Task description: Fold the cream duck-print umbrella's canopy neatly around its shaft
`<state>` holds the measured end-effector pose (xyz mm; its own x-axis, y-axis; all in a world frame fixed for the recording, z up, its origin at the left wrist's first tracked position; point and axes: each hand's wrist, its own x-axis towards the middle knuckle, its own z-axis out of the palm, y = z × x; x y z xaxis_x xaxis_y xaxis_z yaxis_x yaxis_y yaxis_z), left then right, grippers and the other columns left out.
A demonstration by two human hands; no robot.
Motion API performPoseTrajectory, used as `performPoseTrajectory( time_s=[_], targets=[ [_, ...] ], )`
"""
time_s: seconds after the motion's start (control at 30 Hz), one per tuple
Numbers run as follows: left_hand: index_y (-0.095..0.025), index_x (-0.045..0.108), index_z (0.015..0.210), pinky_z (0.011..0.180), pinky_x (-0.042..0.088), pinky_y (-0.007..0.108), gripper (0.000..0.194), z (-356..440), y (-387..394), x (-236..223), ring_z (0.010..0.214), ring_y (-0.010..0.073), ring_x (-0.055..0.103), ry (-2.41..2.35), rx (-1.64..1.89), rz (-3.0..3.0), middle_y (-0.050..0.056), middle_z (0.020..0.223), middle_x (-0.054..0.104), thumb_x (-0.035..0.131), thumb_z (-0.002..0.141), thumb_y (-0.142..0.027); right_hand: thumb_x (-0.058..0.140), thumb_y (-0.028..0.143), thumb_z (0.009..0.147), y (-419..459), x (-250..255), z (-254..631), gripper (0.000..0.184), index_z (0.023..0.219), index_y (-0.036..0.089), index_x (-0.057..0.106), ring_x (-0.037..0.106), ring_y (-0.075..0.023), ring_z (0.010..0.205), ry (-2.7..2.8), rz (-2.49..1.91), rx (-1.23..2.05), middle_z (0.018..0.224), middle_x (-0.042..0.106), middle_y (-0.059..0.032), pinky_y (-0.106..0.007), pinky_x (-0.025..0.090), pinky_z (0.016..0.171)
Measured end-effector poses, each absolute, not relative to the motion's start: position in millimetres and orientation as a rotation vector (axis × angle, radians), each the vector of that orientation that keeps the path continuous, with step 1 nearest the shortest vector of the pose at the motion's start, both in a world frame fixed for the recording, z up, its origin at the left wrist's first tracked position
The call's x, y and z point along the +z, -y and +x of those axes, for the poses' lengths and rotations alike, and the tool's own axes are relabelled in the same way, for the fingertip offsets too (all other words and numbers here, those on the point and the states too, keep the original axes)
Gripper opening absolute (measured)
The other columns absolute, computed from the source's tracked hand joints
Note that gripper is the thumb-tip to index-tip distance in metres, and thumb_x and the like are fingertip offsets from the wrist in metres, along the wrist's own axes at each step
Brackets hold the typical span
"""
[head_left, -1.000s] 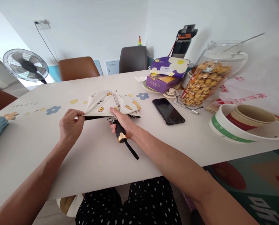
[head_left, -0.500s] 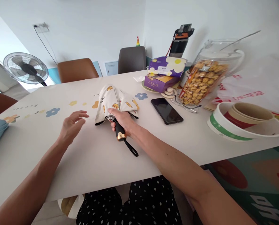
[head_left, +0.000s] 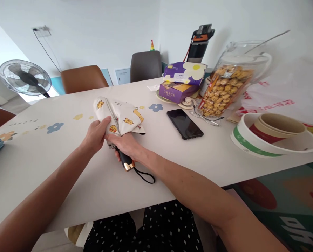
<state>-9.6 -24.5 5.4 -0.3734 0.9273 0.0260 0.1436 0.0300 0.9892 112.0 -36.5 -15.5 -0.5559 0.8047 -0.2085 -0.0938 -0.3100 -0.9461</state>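
We hold the umbrella [head_left: 113,113] over the table [head_left: 98,189], directly before us and left of the phone [head_left: 185,124], with the handle [head_left: 124,159] angled toward our lap. Our right hand [head_left: 127,145] is wrapped around the handle's upper end, its thumb across the base of the canopy [head_left: 128,110]. Our left hand [head_left: 95,134] grips the canopy's left side, thumb on top; its fingertips are hidden, so we cannot tell how many layers they pinch. For an even fold, we judge it best to flatten one panel at a time and lay every panel in the same direction. We should anchor the handle with the right hand, press evenly, and smooth the loose flap [head_left: 138,130], which could crease. We should also route the wrist strap [head_left: 154,180] clear of the cloth.
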Motion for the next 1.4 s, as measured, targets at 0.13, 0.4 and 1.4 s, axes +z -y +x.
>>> performPoseTrajectory(
  time_s=[0.13, 0.4, 1.4],
  targets=[
    [-0.013, 0.059, 0.092, 0.074, 0.051, 0.036, 0.033, -14.7, 14.8, 8.6, 0.076, 0.0222, 0.062, -1.487, 1.473, 0.758, 0.008, 0.08, 0.065, 0.065, 0.068, -0.036, 0.063, 0.044, 0.07, 42.1, -11.9, 112.8, 0.03, 0.077, 0.019, 0.048, 0.047, -0.0089, 0.036, 1.314, -0.882, 2.044, 0.055, 0.047, 0.0038, -0.022, 0.043, 0.028],
    [-0.015, 0.057, 0.1, 0.084, 0.048, 0.035, 0.036, -54.3, 12.3, 10.8, 0.079, 0.019, 0.06, -1.346, 1.595, 0.739, 0.004, 0.084, 0.066, 0.058, 0.071, -0.036, 0.07, 0.047, 0.061, 54.6, -9.4, 109.7, 0.039, 0.072, 0.017, 0.048, 0.045, -0.0068, 0.037, 1.315, -0.723, 2.323, 0.054, 0.047, 0.005, -0.021, 0.043, 0.028],
    [-0.018, 0.053, 0.111, 0.082, 0.047, 0.033, 0.048, -49.9, 27.7, 23.3, 0.086, 0.019, 0.058, -1.176, 1.754, 1.007, 0.004, 0.1, 0.064, 0.038, 0.077, -0.048, 0.067, 0.037, 0.07, 57.6, 3.5, 117.3, 0.026, 0.082, 0.017, 0.053, 0.038, -0.003, 0.036, 1.157, -0.387, 2.595, 0.07, 0.057, 0.0024, -0.016, 0.039, 0.031]
  ],
)
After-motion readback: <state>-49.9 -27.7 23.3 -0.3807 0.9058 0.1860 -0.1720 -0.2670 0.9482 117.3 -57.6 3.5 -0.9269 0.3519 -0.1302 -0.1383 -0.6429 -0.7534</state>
